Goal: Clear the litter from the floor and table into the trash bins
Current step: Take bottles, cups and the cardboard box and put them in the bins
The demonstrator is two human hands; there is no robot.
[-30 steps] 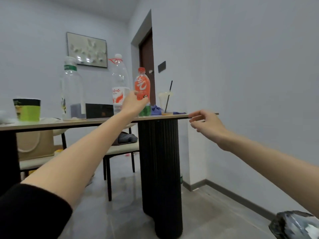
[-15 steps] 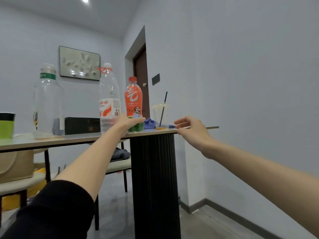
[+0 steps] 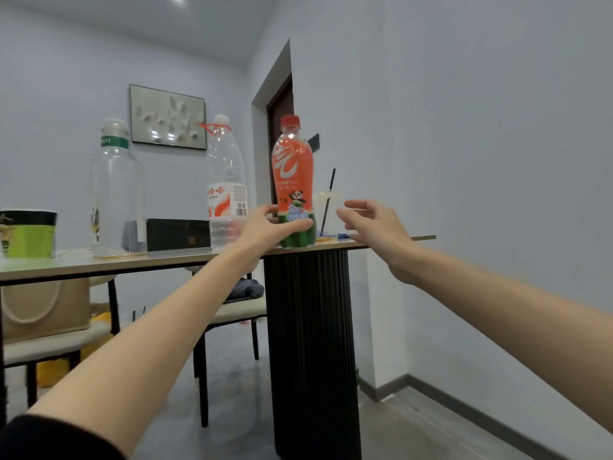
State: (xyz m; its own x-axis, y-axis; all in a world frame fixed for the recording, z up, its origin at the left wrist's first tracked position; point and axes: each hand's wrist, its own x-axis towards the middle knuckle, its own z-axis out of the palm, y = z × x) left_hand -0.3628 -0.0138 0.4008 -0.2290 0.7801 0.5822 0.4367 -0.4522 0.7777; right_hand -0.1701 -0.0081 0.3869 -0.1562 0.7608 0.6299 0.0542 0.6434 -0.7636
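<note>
Left hand [image 3: 265,229] wrapped around lower part of upright red bottle [image 3: 294,180] on table [image 3: 166,258]; right hand [image 3: 374,227] spread, empty, just beside bottle.

Clear bottle [image 3: 226,190] label: red characters "哈哈" legible, barcode beside them; red bottle [image 3: 293,180]: large white stylised character, panda graphic below, small print unreadable; green-banded bottle [image 3: 114,190]: band text illegible.

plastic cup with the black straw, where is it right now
In the head view the plastic cup stands on the table near its right end, just right of the red bottle held by the left hand, partly behind the open right hand.
</note>
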